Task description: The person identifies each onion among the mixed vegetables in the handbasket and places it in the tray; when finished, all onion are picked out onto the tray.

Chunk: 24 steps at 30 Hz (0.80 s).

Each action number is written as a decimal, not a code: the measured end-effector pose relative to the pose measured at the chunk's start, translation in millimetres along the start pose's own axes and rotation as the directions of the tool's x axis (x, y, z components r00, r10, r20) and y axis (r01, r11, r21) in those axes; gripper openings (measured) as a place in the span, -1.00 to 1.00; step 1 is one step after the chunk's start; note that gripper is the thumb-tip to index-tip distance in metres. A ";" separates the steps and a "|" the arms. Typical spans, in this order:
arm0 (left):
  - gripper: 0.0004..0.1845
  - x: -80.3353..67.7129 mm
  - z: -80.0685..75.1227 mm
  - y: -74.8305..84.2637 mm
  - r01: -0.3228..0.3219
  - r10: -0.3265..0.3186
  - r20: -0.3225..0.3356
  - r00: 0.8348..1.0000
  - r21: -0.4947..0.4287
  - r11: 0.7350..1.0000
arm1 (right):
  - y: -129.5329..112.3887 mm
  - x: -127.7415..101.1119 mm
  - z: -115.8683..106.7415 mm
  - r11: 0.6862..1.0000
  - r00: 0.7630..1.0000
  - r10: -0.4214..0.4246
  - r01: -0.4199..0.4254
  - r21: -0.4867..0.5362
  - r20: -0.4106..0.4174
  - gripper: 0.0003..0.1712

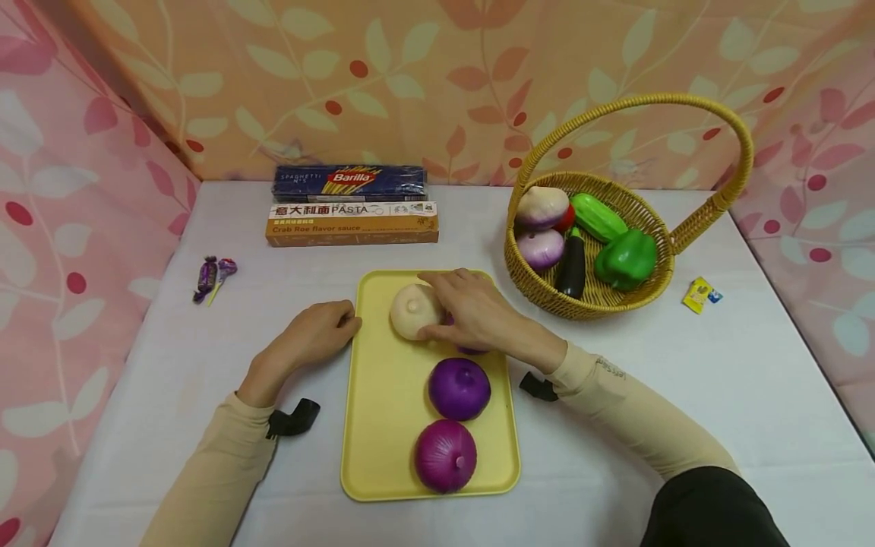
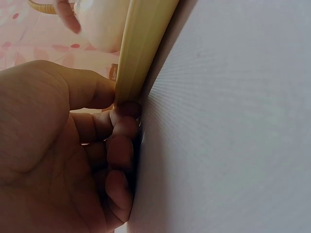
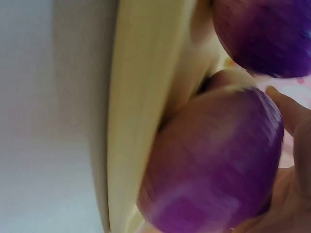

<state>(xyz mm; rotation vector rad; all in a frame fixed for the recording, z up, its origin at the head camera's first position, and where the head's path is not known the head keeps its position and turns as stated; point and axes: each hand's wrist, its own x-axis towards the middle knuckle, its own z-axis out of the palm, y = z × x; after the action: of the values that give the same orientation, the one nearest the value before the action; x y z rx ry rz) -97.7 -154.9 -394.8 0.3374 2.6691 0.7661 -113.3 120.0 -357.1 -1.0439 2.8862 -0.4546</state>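
My left hand (image 1: pixel 316 334) pinches the left rim of a yellow tray (image 1: pixel 383 425), with the thumb (image 2: pixel 92 90) against its side and the fingers curled at its underside. On the tray, my right hand (image 1: pixel 475 311) reaches over to a white onion (image 1: pixel 413 311), its thumb and fingers around the near side. Beneath the palm lies a purple onion (image 3: pixel 218 165), mostly covered in the head view. Two more purple onions (image 1: pixel 459 389) sit in a column nearer me, the closest one (image 1: pixel 446 456) being more magenta.
At the right back stands a wicker basket (image 1: pixel 581 308) holding several vegetables, including a green pepper (image 1: pixel 625 260) and an eggplant (image 1: pixel 571 266). Two pasta boxes (image 1: pixel 352 224) lie behind the tray. Candies (image 1: pixel 206 279) are at left, and small yellow and blue packets (image 1: pixel 697 295) at right.
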 end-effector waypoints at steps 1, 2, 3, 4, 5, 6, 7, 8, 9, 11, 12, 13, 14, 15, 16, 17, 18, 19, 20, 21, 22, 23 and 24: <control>-0.76 0.1 0.3 -0.1 -0.001 0.001 -0.001 1.000 0.000 1.000 | 1.0 -1.2 -2.6 1.000 1.000 0.002 -0.002 0.011 -0.019 -0.12; -0.76 0.1 0.5 -0.2 -0.003 0.003 -0.001 1.000 0.001 1.000 | 2.4 -2.7 -5.9 1.000 0.999 0.010 -0.009 0.025 -0.045 -0.16; -0.75 0.1 0.6 -0.2 -0.004 0.004 0.000 1.000 -0.001 1.000 | 4.8 -4.2 -9.3 0.999 0.997 0.019 -0.016 0.040 -0.078 -0.21; -0.75 0.0 0.5 0.0 -0.006 0.006 0.003 1.000 -0.001 1.000 | 7.7 -5.8 -13.4 0.998 0.993 0.026 -0.019 0.061 -0.118 -0.26; -0.75 0.2 0.5 0.0 -0.006 0.006 0.003 1.000 0.001 1.000 | 11.3 -7.5 -17.6 0.996 0.986 0.035 -0.021 0.085 -0.160 -0.32; -0.75 0.1 0.3 0.1 -0.004 0.004 0.005 1.000 0.002 1.000 | 15.4 -9.3 -22.0 0.994 0.978 0.042 -0.019 0.111 -0.205 -0.38; -0.75 0.0 -0.1 0.3 -0.003 0.003 0.006 1.000 0.001 1.000 | 20.1 -10.7 -26.4 0.991 0.968 0.047 -0.013 0.137 -0.248 -0.44; -0.75 -0.2 -0.4 0.5 -0.001 0.001 0.007 1.000 0.000 1.000 | 24.8 -12.2 -31.0 0.987 0.956 0.058 -0.012 0.158 -0.287 -0.48; -0.75 -0.3 -0.8 0.7 0.000 0.000 0.008 1.000 0.000 1.000 | 30.0 -13.5 -35.2 0.984 0.944 0.067 -0.009 0.179 -0.322 -0.51; -0.75 -0.3 -1.7 1.1 0.003 -0.003 0.004 1.000 0.002 1.000 | 41.5 -15.3 -42.3 0.979 0.919 0.093 -0.014 0.203 -0.384 -0.54; -0.75 -0.5 -2.1 1.3 0.003 -0.003 0.004 1.000 0.001 1.000 | 47.9 -15.8 -44.8 0.978 0.903 0.107 -0.020 0.208 -0.416 -0.55; -0.75 -0.5 -2.2 1.3 0.003 -0.003 0.003 1.000 0.001 1.000 | 54.5 -16.1 -46.5 0.978 0.885 0.121 -0.029 0.206 -0.451 -0.54; -0.75 -0.6 -2.2 1.4 0.003 -0.003 0.002 1.000 0.000 1.000 | 61.4 -16.2 -47.5 0.979 0.862 0.136 -0.042 0.198 -0.488 -0.53; -0.75 -0.7 -2.0 1.3 0.004 -0.004 0.002 1.000 0.000 1.000 | 68.6 -16.1 -47.5 0.980 0.836 0.151 -0.058 0.188 -0.527 -0.51; -0.75 -0.8 -1.7 1.3 0.004 -0.004 0.003 1.000 -0.002 1.000 | 75.5 -16.2 -47.2 0.981 0.808 0.165 -0.078 0.175 -0.566 -0.50; -0.75 -0.9 -1.4 1.2 0.004 -0.004 0.004 1.000 -0.003 1.000 | 81.7 -16.5 -47.0 0.981 0.782 0.182 -0.102 0.165 -0.597 -0.48; -0.75 -1.1 -1.1 1.3 0.002 -0.002 0.006 1.000 -0.005 1.000 | 87.5 -16.8 -46.8 0.979 0.757 0.199 -0.131 0.154 -0.622 -0.46; -0.75 -1.2 -0.7 1.2 0.001 -0.001 0.007 1.000 -0.006 1.000 | 92.5 -17.1 -46.7 0.975 0.738 0.220 -0.167 0.144 -0.638 -0.43; -0.76 -1.4 -0.6 1.4 0.000 0.000 0.008 1.000 -0.007 1.000 | 96.5 -17.4 -47.1 0.968 0.729 0.249 -0.205 0.143 -0.637 -0.40; -0.76 -1.5 -0.5 1.5 0.000 0.000 0.009 1.000 -0.008 1.000 | 100.0 -17.6 -47.7 0.959 0.730 0.279 -0.246 0.142 -0.624 -0.36; -0.76 -1.7 -0.5 1.6 0.000 0.000 0.008 1.000 -0.006 1.000 | 102.6 -17.3 -49.0 0.948 0.740 0.311 -0.287 0.138 -0.597 -0.32; -0.76 -1.7 -0.6 1.7 0.000 0.000 0.008 1.000 -0.006 1.000 | 105.0 -16.9 -50.0 0.935 0.755 0.343 -0.328 0.132 -0.559 -0.27; -0.76 -1.6 -0.5 1.5 -0.001 0.001 0.006 1.000 -0.005 1.000 | 106.9 -16.3 -50.9 0.922 0.770 0.376 -0.364 0.128 -0.516 -0.24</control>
<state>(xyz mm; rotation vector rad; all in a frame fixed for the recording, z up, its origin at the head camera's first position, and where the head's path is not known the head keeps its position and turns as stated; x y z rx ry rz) -96.2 -154.4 -393.2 0.3391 2.6606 0.7708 -173.9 221.6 -339.9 -0.3372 3.4351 -0.8601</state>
